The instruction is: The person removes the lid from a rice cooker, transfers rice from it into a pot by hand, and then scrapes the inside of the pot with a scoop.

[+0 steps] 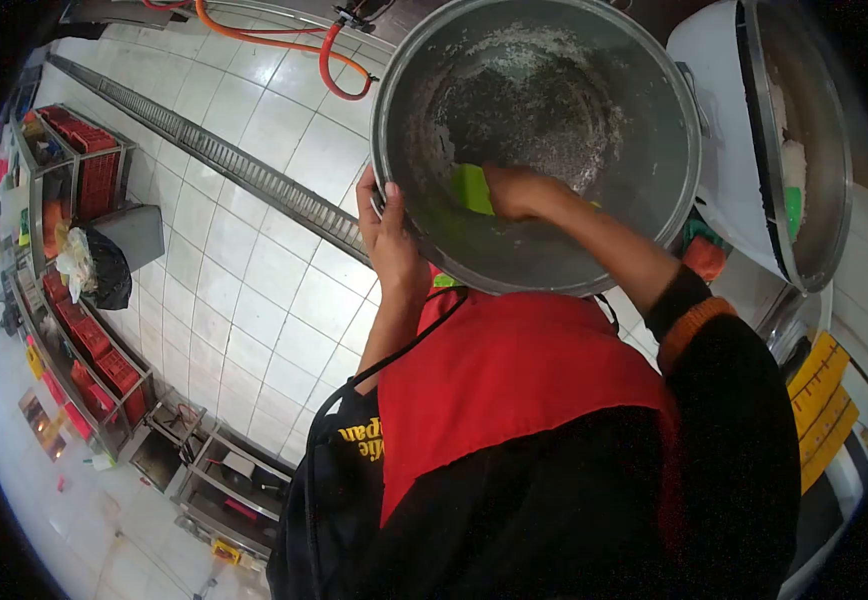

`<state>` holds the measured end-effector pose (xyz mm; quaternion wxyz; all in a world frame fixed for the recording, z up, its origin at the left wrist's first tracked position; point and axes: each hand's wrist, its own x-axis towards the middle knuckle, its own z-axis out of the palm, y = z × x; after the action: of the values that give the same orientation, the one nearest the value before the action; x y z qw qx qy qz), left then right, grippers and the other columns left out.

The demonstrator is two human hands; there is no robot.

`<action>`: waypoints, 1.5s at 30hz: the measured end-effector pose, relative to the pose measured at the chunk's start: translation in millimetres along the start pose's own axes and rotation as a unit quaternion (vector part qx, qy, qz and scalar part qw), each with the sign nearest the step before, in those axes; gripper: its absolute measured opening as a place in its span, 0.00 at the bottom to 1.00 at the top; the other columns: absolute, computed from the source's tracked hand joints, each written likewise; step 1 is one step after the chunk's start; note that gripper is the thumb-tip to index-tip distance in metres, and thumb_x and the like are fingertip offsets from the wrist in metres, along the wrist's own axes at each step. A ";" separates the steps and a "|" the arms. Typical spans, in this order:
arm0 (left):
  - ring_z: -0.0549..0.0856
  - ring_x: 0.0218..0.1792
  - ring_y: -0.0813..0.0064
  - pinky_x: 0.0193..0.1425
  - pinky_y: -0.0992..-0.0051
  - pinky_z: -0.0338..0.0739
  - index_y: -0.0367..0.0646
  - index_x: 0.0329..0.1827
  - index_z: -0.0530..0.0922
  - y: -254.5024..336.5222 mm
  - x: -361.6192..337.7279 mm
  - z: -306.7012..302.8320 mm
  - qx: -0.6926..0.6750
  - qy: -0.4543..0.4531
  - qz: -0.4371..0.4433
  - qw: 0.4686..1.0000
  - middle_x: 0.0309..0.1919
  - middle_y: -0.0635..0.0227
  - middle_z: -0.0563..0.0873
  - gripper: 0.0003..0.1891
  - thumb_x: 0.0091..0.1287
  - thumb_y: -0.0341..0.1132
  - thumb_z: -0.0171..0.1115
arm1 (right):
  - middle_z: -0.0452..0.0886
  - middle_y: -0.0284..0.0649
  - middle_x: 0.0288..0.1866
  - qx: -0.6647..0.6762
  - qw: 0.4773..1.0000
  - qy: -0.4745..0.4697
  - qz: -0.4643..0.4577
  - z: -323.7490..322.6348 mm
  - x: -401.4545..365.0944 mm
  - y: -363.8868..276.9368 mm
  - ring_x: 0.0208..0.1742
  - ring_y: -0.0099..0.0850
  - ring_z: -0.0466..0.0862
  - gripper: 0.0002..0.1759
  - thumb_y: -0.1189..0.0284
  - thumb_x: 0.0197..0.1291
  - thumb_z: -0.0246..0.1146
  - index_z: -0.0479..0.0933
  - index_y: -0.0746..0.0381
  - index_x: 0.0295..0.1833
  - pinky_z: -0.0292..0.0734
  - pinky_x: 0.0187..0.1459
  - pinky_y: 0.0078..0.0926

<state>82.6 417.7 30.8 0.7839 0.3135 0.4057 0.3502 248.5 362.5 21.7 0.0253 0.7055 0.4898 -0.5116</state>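
Observation:
A large round grey metal pot (424, 225) is tipped so that its open mouth faces me, close in front of my red apron (524, 370). Pale residue (594, 150) streaks its bottom and inner wall. My left hand (391, 235) grips the rim on the left, thumb over the edge. Inside the pot, my right hand (519, 193) is closed around a flat lime-green piece (472, 188) and presses it near the lower left inner wall. The fingertips of that hand are partly hidden; whether the piece is a scraper or a sponge I cannot tell.
Right of the pot stands another large metal vessel (822, 255), with a green-and-white item (794, 195) inside. Orange hose (244, 38) runs at the upper left. A floor drain grate (209, 145) crosses the tiles. Racks with red crates (99, 180) and a black bag (109, 270) stand farther left.

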 end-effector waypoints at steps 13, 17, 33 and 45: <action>0.75 0.51 0.75 0.56 0.75 0.69 0.41 0.57 0.68 16.8 29.3 -6.6 0.063 -0.084 -0.030 0.994 0.50 0.64 0.77 0.18 0.69 0.41 0.53 | 0.79 0.62 0.44 0.088 0.993 -0.004 0.080 -40.0 -29.9 -8.0 0.46 0.51 0.82 0.27 0.73 0.59 0.51 0.59 0.71 0.65 0.77 0.45 0.44; 0.75 0.54 0.73 0.59 0.76 0.68 0.41 0.63 0.67 27.2 70.6 10.8 0.082 -0.121 -0.053 0.988 0.53 0.64 0.77 0.24 0.68 0.44 0.54 | 0.79 0.64 0.42 0.032 0.989 0.147 0.003 -12.3 -10.8 -22.8 0.44 0.54 0.82 0.27 0.70 0.60 0.53 0.59 0.71 0.63 0.77 0.42 0.45; 0.77 0.53 0.74 0.58 0.76 0.69 0.39 0.66 0.66 15.5 44.2 15.8 0.150 -0.085 -0.012 0.985 0.53 0.63 0.79 0.24 0.71 0.42 0.54 | 0.79 0.59 0.45 -0.048 0.984 0.171 0.031 73.3 33.6 40.9 0.48 0.52 0.80 0.22 0.70 0.58 0.57 0.65 0.69 0.56 0.75 0.47 0.46; 0.77 0.52 0.75 0.57 0.76 0.69 0.40 0.65 0.67 6.8 42.7 18.8 0.128 -0.076 0.001 0.989 0.53 0.64 0.79 0.22 0.72 0.40 0.53 | 0.80 0.57 0.42 -0.054 0.991 0.117 0.030 100.9 60.7 80.8 0.46 0.49 0.81 0.21 0.74 0.55 0.55 0.65 0.69 0.54 0.76 0.46 0.45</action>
<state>114.9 451.9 27.2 0.7652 0.4375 0.3865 0.2715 235.9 306.8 -109.2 0.0214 0.7721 0.4951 -0.3978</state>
